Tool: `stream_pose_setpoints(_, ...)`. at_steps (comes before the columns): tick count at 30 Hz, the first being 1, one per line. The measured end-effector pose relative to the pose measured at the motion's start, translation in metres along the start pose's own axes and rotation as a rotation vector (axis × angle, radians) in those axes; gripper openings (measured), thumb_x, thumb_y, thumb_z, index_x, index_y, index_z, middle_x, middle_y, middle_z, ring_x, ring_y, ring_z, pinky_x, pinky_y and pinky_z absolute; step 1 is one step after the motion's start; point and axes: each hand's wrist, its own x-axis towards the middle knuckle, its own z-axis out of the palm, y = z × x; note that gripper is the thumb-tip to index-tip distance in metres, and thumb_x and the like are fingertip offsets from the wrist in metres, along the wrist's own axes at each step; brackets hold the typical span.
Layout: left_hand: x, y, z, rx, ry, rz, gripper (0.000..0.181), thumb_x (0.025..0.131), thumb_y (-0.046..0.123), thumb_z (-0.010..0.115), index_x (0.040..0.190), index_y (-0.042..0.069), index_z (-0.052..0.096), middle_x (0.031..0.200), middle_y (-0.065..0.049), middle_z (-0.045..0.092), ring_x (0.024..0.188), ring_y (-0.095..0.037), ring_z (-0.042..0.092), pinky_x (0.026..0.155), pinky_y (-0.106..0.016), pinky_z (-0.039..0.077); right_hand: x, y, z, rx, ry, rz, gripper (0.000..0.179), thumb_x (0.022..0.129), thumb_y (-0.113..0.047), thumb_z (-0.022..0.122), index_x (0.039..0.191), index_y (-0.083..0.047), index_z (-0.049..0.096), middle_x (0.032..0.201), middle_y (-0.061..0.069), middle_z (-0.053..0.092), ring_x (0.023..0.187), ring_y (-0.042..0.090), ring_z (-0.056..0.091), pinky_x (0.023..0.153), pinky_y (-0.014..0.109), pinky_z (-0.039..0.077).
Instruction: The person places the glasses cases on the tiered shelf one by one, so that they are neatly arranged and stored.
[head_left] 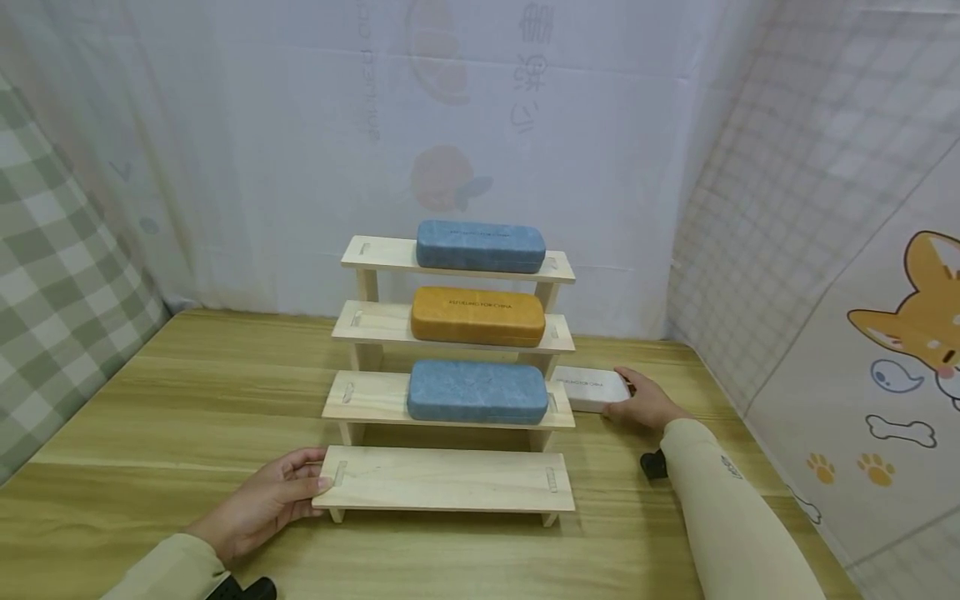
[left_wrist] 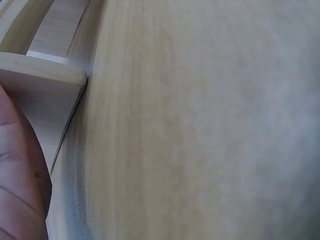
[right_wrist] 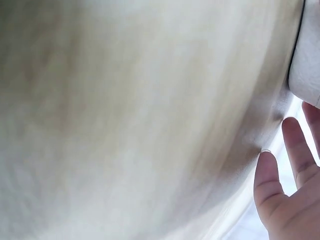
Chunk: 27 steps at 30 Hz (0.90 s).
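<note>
A pale wooden stepped display stand (head_left: 442, 477) has several tiers. My left hand (head_left: 262, 500) grips the left end of its lowest tier, thumb on top of the board and fingers at the side; the left wrist view shows the palm beside a wooden upright (left_wrist: 45, 85). Behind the stand's right side, a white glasses case (head_left: 588, 390) lies on the table, partly hidden by the tiers. Thumb and forefinger of my right hand (head_left: 648, 404) hold its right end. In the right wrist view, other fingers (right_wrist: 267, 182) extend near the table beside the case's corner.
A blue glasses case (head_left: 480, 247) sits on the top tier, an orange one (head_left: 477, 317) below it, and another blue one (head_left: 477, 392) on the tier above the lowest. White cloth (head_left: 285, 167) hangs behind the wooden table (head_left: 187, 392), with patterned cloths at both sides.
</note>
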Motion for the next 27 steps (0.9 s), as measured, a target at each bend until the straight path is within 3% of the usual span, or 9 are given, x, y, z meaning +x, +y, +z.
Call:
stream_pose_setpoints(10, -0.0002, 0.0003, 0.0004, -0.004, 0.006, -0.005, 0.073, 0.099, 0.011, 0.053, 0.144, -0.017, 0.004, 0.114, -0.004, 0.057, 0.097, -0.015, 0.06, 0.078, -0.029, 0.052, -0.001, -0.0003, -0.0016, 0.014, 0.027, -0.046, 0.087, 0.076, -0.021, 0.08, 0.142, 0.012, 0.033, 0.13, 0.033, 0.047, 0.112, 0.041, 0.049, 0.096, 0.05, 0.039)
stream_pose_setpoints(27, -0.0006, 0.0005, 0.0011, -0.02, 0.011, -0.011, 0.075, 0.099, 0.011, 0.054, 0.145, -0.017, 0.002, 0.115, -0.003, 0.057, 0.095, -0.014, 0.061, 0.076, -0.028, 0.052, -0.0049, -0.0012, -0.0012, 0.211, 0.05, 0.039, 0.087, 0.075, -0.019, 0.083, 0.144, 0.003, 0.036, 0.13, 0.025, 0.048, 0.109, 0.03, 0.049, 0.088, 0.034, 0.041)
